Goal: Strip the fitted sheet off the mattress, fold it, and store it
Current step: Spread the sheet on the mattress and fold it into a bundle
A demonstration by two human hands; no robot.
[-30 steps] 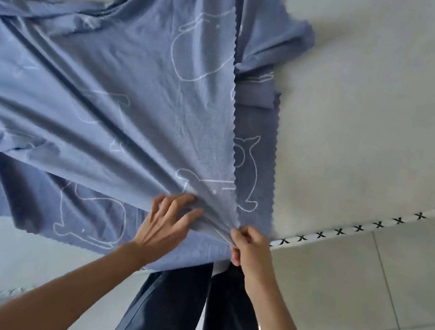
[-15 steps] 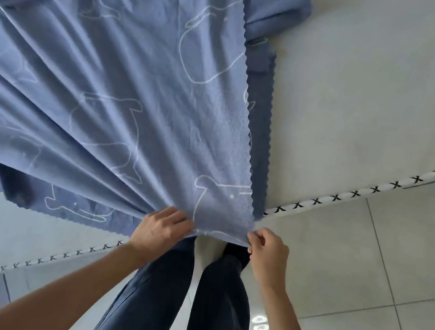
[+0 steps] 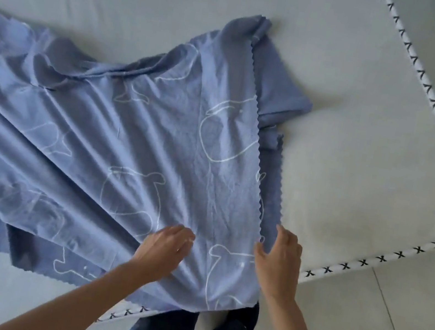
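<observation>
A soft blue cotton sheet printed with white whale outlines (image 3: 131,149) lies loosely doubled across the bare off-white mattress (image 3: 356,160), its near end spilling over the cross-stitched mattress edge piping (image 3: 362,261). From my remote seat I see the left hand (image 3: 163,251) resting flat on the cloth, fingers together and lightly curled, pinching nothing. The right hand (image 3: 279,258) has its fingers spread along the zigzag-cut edge, thumb against the cloth; I cannot tell whether it pinches. I judge the fabric light, limp and quick to wrinkle, best taken at its corners and zigzag hem.
</observation>
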